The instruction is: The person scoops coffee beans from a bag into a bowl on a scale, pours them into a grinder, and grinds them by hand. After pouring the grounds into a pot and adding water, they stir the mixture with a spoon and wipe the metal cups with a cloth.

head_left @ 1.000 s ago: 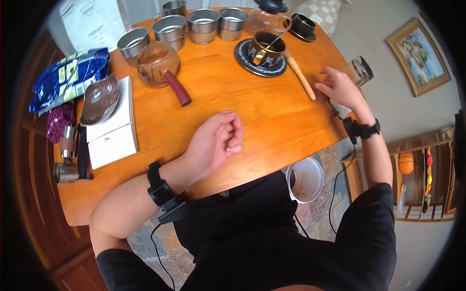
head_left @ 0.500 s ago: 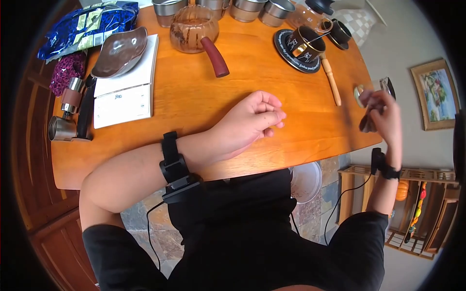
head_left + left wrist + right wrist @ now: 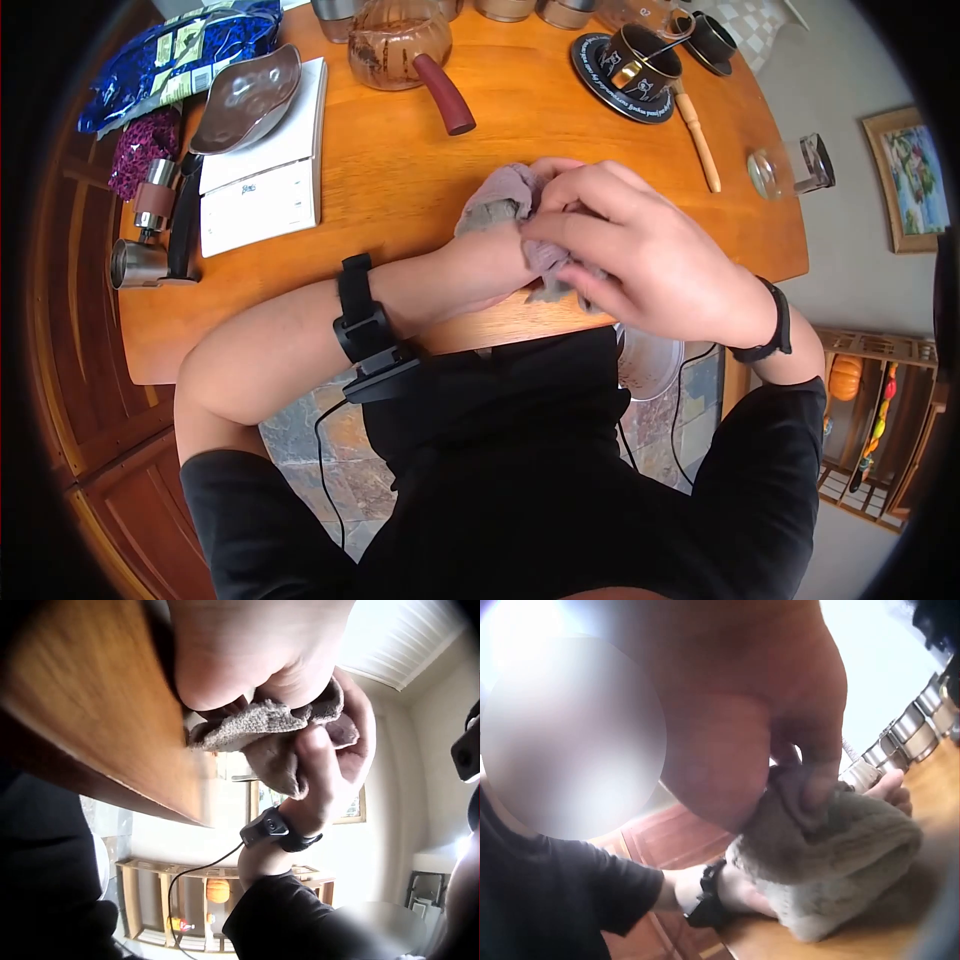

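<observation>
A grey, fluffy cloth (image 3: 497, 190) is bunched around my left hand (image 3: 485, 262), above the table near its front edge. My right hand (image 3: 650, 255) pinches the cloth between thumb and fingers and presses it against the left hand. In the right wrist view, folds of the cloth (image 3: 847, 847) drape over the left hand, and a few left fingertips (image 3: 892, 784) stick out past it. From the left wrist, the cloth (image 3: 251, 726) shows below the left palm, with the right thumb on its near fold. Most left fingers are hidden, so I cannot tell their grip.
Ahead stands a glass pot (image 3: 395, 50) with a dark red handle. A black cup (image 3: 640, 65) on a saucer and a wooden-handled tool (image 3: 700, 145) lie to the right, beside a glass vessel (image 3: 765, 175). Leftward are a brown dish (image 3: 245, 105), a white pad (image 3: 265, 205) and a metal grinder (image 3: 153, 195).
My right hand has picked up the grey cloth from the table's right edge and brought it left onto my left hand. The left hand has stayed nearly in place.
</observation>
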`<state>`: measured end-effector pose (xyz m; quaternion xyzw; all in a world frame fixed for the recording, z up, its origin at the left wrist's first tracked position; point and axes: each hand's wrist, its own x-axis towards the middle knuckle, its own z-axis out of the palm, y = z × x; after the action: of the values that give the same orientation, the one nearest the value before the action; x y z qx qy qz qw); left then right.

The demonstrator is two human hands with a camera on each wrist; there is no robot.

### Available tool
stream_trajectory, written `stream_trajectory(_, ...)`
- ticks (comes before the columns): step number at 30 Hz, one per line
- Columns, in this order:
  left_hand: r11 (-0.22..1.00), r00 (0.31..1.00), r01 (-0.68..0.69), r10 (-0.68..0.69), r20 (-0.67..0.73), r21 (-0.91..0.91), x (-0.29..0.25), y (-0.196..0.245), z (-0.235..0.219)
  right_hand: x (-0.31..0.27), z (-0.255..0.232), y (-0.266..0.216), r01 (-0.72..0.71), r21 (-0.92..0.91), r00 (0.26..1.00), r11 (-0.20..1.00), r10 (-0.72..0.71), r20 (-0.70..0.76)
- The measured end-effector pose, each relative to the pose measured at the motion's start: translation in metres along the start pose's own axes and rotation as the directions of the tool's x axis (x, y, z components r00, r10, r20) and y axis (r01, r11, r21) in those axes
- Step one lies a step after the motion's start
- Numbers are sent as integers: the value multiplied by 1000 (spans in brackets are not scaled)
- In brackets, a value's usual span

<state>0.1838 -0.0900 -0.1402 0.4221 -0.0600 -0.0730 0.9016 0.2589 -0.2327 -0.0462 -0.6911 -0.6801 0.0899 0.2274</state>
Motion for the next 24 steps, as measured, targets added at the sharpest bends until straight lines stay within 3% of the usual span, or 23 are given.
stream_trajectory(3,995,999,2,-5,-34,-99,11,-10,-2,-1,-6,10,-6,-20,1000,1000,6,-9)
stream_trajectory(4,1000,1000,-1,2,-26,19,13,-14,-5,-3,-11,15,-22,6,1000,1000,22,-3)
stream_trajectory(5,1000,999,-24,25,-34,17,13,-16,-5,-5,-16,18,-38,33,999,999,38,5)
stream_trajectory(7,997,996,-70,71,-55,12,11,-23,-4,-11,-29,26,-171,138,985,976,174,-9)
stream_trajectory(8,998,997,58,-57,-56,34,10,-21,-4,-15,-36,27,-362,193,931,912,363,32)
stream_trajectory(9,997,994,72,-69,-89,30,8,-18,-4,-17,-42,28,-539,236,840,808,537,81)
stream_trajectory(11,995,985,96,-91,-149,24,5,-10,1,-28,-32,44,-402,-125,915,907,395,-81)
stream_trajectory(13,993,981,75,-90,-171,-93,6,-8,5,-33,-28,49,-285,-461,958,840,259,-119)
stream_trajectory(15,977,980,107,-135,-146,-183,6,-6,-1,-35,-23,50,-291,-438,954,851,295,-62)
stream_trajectory(16,970,980,101,-136,-147,-221,6,-6,-2,-37,-18,52,-358,-309,925,881,380,10)
stream_trajectory(17,962,979,97,-138,-148,-257,6,-6,-2,-42,-8,58,-306,-311,935,900,346,78)
stream_trajectory(19,952,979,92,-140,-147,-291,7,-6,-3,-39,4,58,-269,-323,951,907,304,62)
stream_trajectory(22,950,980,96,-143,-141,-298,6,-6,-3,-32,6,55,-185,-143,973,972,202,115)
stream_trajectory(24,949,981,91,-137,-136,-302,7,-6,-3,-30,2,54,-252,-159,964,955,263,49)
